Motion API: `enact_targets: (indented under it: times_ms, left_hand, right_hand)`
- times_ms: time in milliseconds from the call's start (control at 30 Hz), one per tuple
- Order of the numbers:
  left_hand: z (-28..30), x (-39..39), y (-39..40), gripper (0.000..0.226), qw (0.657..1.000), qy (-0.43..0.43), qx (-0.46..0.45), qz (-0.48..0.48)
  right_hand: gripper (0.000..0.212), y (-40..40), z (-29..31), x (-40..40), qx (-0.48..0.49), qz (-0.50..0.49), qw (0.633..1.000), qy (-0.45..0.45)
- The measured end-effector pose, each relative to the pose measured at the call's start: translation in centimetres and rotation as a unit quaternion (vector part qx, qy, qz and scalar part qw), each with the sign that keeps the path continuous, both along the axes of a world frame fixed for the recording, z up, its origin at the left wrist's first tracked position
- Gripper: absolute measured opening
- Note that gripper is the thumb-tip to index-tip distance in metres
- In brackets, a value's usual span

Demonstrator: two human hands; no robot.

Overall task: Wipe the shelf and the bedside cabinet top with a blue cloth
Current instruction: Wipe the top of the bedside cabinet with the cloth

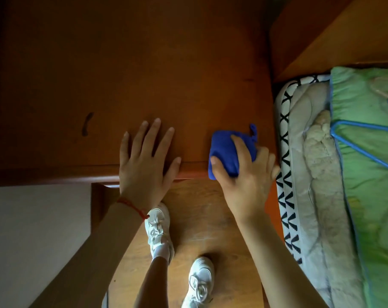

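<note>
The brown wooden bedside cabinet top [133, 70] fills the upper middle of the head view. My right hand [246, 174] grips a bunched blue cloth [224, 152] at the top's front right corner, the cloth hanging partly over the front edge. My left hand [146, 158] lies flat on the top near the front edge, fingers spread, holding nothing. A red string bracelet circles the left wrist. No shelf is recognisable in this view.
A bed with a green quilt [370, 174] and a black-and-white patterned mattress edge [286, 174] lies close to the right. A blue hanger [361, 138] rests on the quilt. A dark mark [86, 124] shows on the top. My feet in white shoes [159, 227] stand on the wooden floor.
</note>
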State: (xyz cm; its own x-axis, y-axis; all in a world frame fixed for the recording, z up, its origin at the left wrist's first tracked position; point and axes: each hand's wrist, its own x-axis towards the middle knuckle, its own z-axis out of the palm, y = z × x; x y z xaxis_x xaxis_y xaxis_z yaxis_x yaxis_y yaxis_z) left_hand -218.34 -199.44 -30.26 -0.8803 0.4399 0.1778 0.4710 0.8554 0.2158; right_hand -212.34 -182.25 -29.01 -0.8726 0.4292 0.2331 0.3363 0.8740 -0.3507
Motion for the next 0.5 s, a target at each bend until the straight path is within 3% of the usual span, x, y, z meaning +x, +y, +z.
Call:
enact_targets:
  times_ms: [133,333,500]
  left_hand:
    - [0.2,-0.5,-1.2,0.054,1.000,-0.002,0.000,0.021]
    - [-0.3,-0.9,-2.4,0.053,0.999,0.006,-0.022,0.028]
    - [-0.5,-0.8,-2.4,0.052,0.999,0.016,-0.015,0.025]
  right_hand:
    - [0.052,-1.6,0.1,-0.7,-0.022,-0.047,0.999,0.016]
    - [0.051,-4.1,-0.4,-0.7,0.013,0.061,0.998,0.013]
    - [0.053,-2.6,-0.4,0.9,-0.016,-0.052,0.998,0.028]
